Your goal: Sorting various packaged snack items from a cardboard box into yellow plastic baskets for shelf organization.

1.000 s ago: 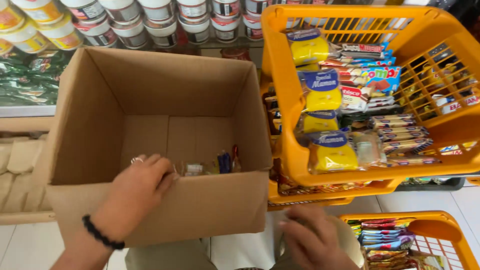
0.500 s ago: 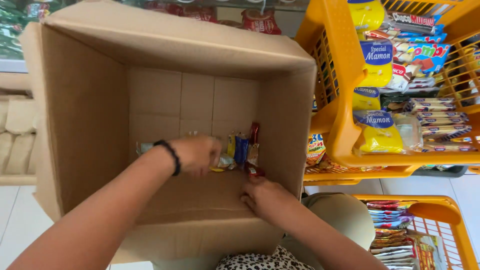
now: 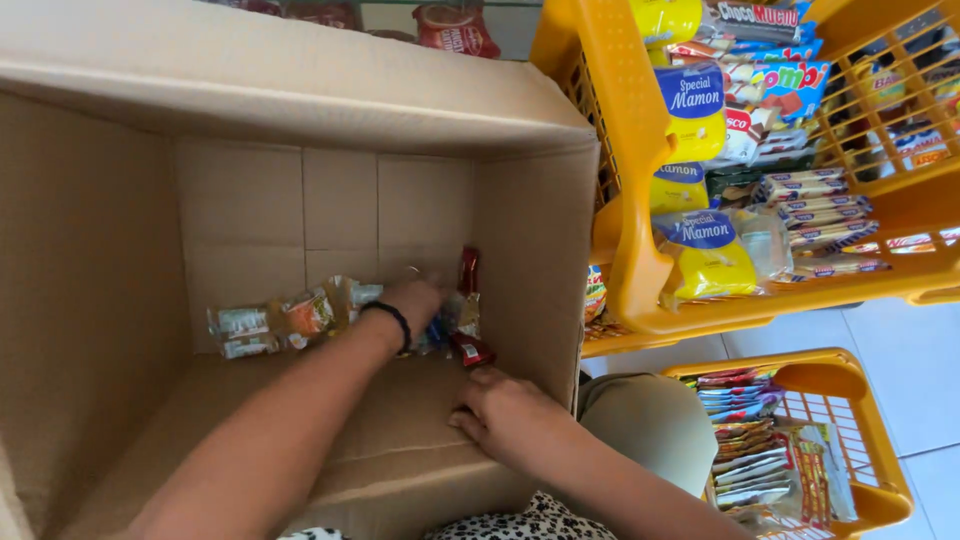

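Cardboard box point(image 3: 300, 100) fills most of my view, open at the top, and both my arms are down inside it now, where a second ago only my left hand rested on the near rim and my right was outside, below it. Along the far bottom edge, toward the left, lies a row of small snack packets point(image 3: 285, 318) in pale and orange wrappers. My left hand point(image 3: 415, 300), with a black band at the wrist, has reached to the middle of that row and lies on the packets with fingers curled down among them; whether it grips one I cannot tell. Just right of it a small dark red packet point(image 3: 471, 350) lies on the box floor, and another red one stands against the far wall. My right hand point(image 3: 505, 410) rests on the cardboard just below the red packet, fingers bent, holding nothing that I can see. Further right hang yellow baskets point(image 3: 625, 270) full of wrapped snacks.
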